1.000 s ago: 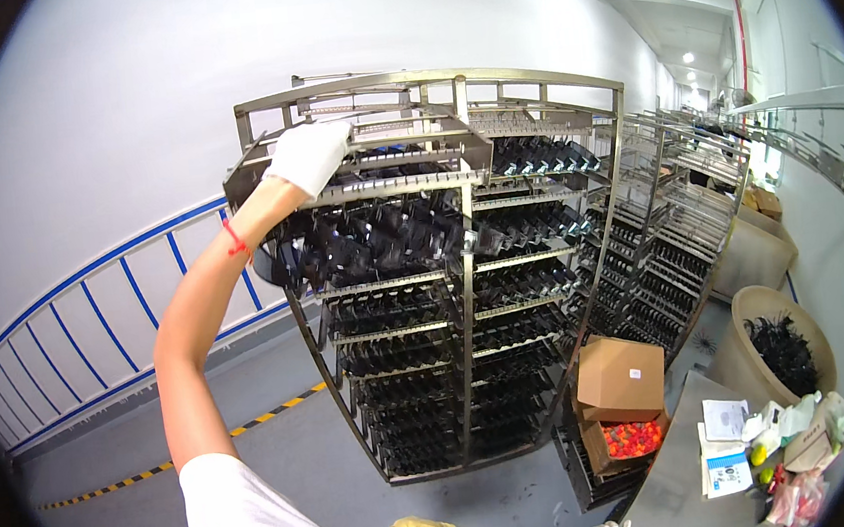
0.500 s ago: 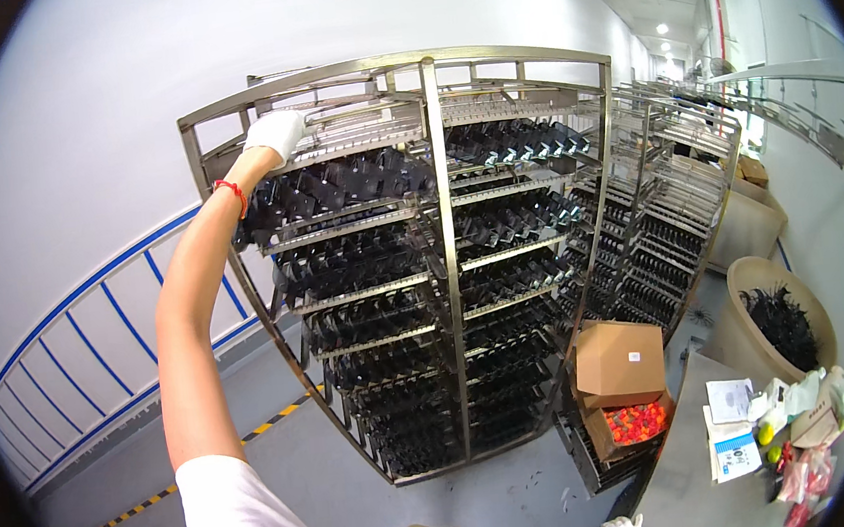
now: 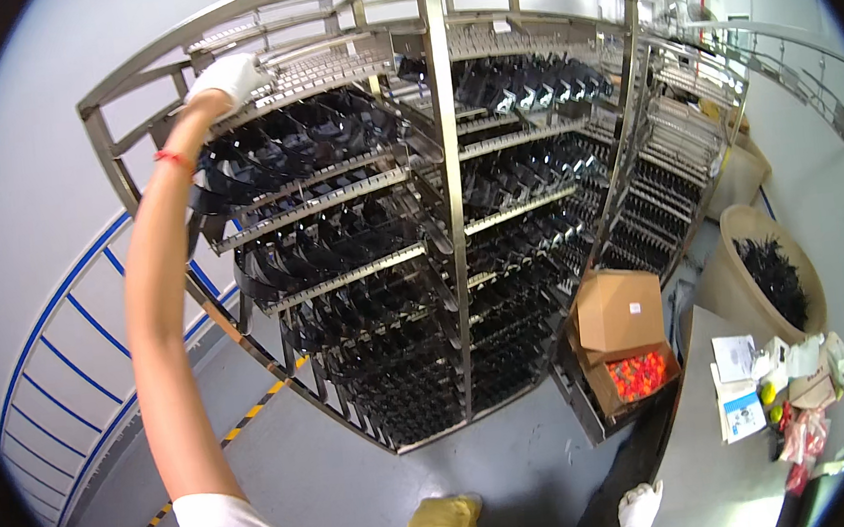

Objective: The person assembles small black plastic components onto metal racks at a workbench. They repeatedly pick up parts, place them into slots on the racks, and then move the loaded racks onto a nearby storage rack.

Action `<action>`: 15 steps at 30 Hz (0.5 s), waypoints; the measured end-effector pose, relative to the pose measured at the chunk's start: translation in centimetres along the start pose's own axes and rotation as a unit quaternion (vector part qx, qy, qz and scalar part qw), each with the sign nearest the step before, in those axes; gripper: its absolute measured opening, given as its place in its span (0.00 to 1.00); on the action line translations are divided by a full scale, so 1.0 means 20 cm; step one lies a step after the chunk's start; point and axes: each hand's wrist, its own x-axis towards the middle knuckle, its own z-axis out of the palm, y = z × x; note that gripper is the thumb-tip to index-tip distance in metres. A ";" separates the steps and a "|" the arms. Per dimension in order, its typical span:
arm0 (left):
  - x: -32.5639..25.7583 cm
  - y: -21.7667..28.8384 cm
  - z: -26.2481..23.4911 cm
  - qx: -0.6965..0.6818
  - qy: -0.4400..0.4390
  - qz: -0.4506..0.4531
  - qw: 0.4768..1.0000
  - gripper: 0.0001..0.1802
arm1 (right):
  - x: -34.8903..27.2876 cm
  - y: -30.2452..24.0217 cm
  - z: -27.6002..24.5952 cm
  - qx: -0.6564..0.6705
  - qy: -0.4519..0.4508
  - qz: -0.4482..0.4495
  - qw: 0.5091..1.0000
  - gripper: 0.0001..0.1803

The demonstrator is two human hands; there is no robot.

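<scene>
My left hand (image 3: 230,81), in a white glove with a red cord at the wrist, is raised to the upper left of a tall metal rack (image 3: 447,161). Its fingers are curled over the edge of the top wire tray (image 3: 330,69), and the fingertips are partly hidden. Glossy black curved parts (image 3: 301,139) hang in a row just under that tray. Low at the right, my gloved right hand (image 3: 641,508) is beside the grey table (image 3: 694,440). Its fingers are loosely bent with the thumb side apart, and nothing shows in them.
More black parts fill the lower tiers, and a second rack (image 3: 677,141) stands behind. An open cardboard box (image 3: 619,311) holds orange-red pieces. Beige bins (image 3: 809,275) line the right wall. Papers (image 3: 738,401) and bags lie on the table. A blue-white railing (image 3: 70,365) runs along the left.
The rack now looks nearer and larger. My left hand has stayed at the top tray, while my right hand has come further into view beside the table.
</scene>
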 end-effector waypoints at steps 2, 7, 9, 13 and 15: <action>-0.23 0.02 -0.05 -0.012 0.078 0.026 0.997 0.31 | -0.06 0.03 0.03 -0.010 0.021 -0.033 0.999 0.11; -1.08 0.07 0.19 -0.290 0.511 0.022 0.809 0.22 | -0.02 -0.01 -0.15 -0.074 0.004 -0.012 0.997 0.04; -1.47 -0.12 0.41 -0.203 0.684 -0.010 0.700 0.19 | -0.05 0.06 0.26 0.009 0.068 0.087 0.994 0.08; -1.64 -0.02 0.67 -0.195 0.585 -0.215 0.757 0.18 | 0.29 -0.18 -0.05 0.080 -0.023 0.105 0.991 0.10; -1.55 -0.06 0.80 -0.262 0.524 -0.243 0.773 0.22 | 0.62 -0.23 0.01 0.140 0.026 0.047 0.989 0.14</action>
